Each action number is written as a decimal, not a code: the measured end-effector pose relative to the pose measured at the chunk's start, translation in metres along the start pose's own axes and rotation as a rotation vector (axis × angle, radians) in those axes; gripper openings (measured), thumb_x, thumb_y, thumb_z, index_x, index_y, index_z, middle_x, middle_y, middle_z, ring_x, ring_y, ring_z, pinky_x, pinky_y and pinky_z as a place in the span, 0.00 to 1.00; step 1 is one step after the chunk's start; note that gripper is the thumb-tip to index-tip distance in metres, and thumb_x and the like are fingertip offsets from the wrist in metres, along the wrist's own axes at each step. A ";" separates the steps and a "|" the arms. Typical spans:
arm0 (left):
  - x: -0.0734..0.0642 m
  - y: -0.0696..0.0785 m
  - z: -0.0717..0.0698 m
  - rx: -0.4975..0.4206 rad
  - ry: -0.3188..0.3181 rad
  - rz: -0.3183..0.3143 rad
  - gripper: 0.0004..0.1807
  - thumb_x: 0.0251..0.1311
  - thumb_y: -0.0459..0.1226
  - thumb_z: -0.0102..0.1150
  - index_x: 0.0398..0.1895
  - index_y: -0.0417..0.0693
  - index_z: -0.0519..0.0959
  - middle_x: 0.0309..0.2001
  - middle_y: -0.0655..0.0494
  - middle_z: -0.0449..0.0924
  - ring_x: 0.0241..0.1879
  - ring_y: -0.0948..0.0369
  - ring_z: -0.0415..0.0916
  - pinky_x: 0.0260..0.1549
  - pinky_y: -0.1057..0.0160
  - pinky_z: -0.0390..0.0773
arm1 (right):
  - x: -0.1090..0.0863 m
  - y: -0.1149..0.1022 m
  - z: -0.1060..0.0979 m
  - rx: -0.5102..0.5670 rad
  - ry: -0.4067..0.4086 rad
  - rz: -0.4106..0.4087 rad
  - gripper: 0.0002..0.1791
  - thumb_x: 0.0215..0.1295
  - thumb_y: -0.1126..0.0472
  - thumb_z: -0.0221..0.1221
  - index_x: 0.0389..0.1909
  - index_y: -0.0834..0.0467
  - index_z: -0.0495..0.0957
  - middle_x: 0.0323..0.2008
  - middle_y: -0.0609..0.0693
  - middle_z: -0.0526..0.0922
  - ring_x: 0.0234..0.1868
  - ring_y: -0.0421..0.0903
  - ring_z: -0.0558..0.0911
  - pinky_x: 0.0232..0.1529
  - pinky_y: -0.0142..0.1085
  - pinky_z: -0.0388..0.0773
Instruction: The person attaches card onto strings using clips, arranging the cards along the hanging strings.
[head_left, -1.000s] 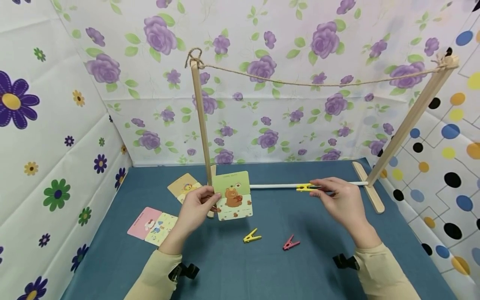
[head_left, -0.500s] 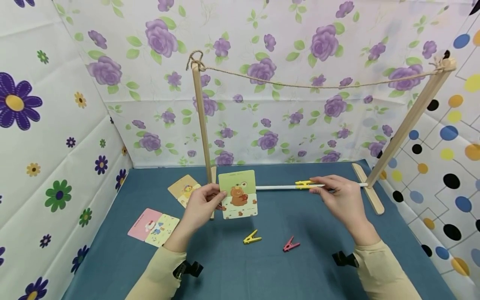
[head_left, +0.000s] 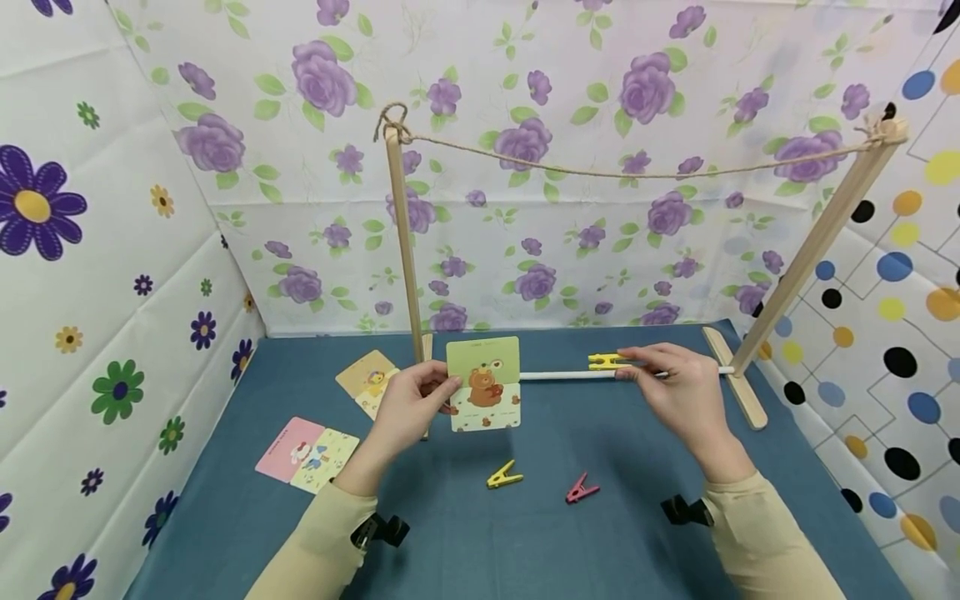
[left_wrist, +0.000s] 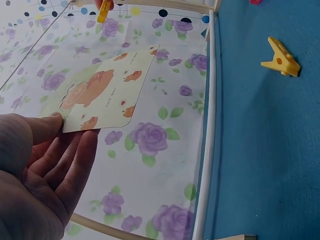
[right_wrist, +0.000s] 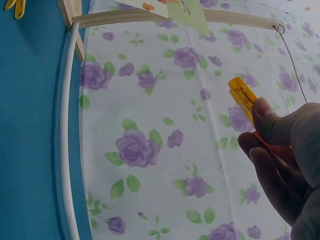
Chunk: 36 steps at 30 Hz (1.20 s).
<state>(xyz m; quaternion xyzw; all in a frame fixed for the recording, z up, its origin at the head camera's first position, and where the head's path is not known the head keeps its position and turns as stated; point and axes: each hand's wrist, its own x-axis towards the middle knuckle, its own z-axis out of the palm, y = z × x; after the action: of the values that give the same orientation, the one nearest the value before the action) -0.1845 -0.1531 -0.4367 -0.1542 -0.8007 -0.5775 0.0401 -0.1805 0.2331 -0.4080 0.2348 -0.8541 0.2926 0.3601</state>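
Note:
My left hand (head_left: 414,404) pinches the left edge of a green and cream card (head_left: 484,385) with a brown bear on it, raised upright above the table. In the left wrist view the thumb lies on one side of the card (left_wrist: 107,92) and the fingers behind it. My right hand (head_left: 678,392) pinches a yellow clothespin (head_left: 603,361) between thumb and fingers, its tip pointing left toward the card. The right wrist view shows the clothespin (right_wrist: 242,95) held by thumb and fingertips. Card and clothespin are apart, both well below the twine (head_left: 630,174).
Wooden posts, left (head_left: 403,242) and right (head_left: 817,250), carry the twine; a white rod (head_left: 566,376) joins their bases. On the blue table (head_left: 465,542) lie a yellow clothespin (head_left: 504,475), a red clothespin (head_left: 581,488), a pink card (head_left: 306,452) and an orange card (head_left: 367,379).
My left hand has moved the bear card a little to the right. My right hand has raised the yellow clothespin slightly and turned it somewhat. The cards and clothespins on the table stay put.

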 end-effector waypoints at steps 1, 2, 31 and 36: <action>0.001 0.001 0.000 -0.001 -0.001 0.005 0.06 0.76 0.35 0.65 0.46 0.41 0.86 0.36 0.50 0.88 0.29 0.54 0.87 0.31 0.60 0.88 | 0.001 0.000 0.000 -0.001 0.001 -0.001 0.16 0.50 0.71 0.82 0.42 0.59 0.93 0.35 0.52 0.91 0.28 0.45 0.89 0.30 0.21 0.77; 0.001 0.002 0.000 -0.001 -0.002 0.008 0.05 0.76 0.34 0.65 0.45 0.40 0.87 0.36 0.50 0.88 0.29 0.54 0.87 0.31 0.60 0.88 | 0.002 -0.001 0.000 0.000 0.001 0.000 0.16 0.51 0.71 0.82 0.42 0.60 0.93 0.35 0.53 0.91 0.28 0.46 0.89 0.30 0.21 0.77; 0.007 0.017 -0.001 0.023 0.005 0.043 0.06 0.76 0.35 0.65 0.46 0.42 0.87 0.36 0.53 0.87 0.28 0.56 0.87 0.33 0.54 0.89 | 0.020 -0.006 -0.010 0.006 0.013 -0.028 0.16 0.52 0.73 0.81 0.43 0.60 0.93 0.35 0.52 0.91 0.26 0.44 0.86 0.31 0.21 0.76; 0.008 0.018 -0.001 0.015 0.005 0.043 0.06 0.76 0.35 0.65 0.46 0.42 0.87 0.36 0.52 0.88 0.28 0.56 0.87 0.34 0.51 0.89 | 0.022 -0.007 -0.011 0.008 0.014 -0.038 0.16 0.52 0.73 0.80 0.43 0.60 0.93 0.35 0.51 0.91 0.26 0.43 0.86 0.29 0.22 0.76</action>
<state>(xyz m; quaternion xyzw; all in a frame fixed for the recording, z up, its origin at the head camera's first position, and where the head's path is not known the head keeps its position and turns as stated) -0.1868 -0.1469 -0.4184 -0.1698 -0.8014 -0.5708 0.0557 -0.1851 0.2310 -0.3826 0.2505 -0.8458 0.2908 0.3705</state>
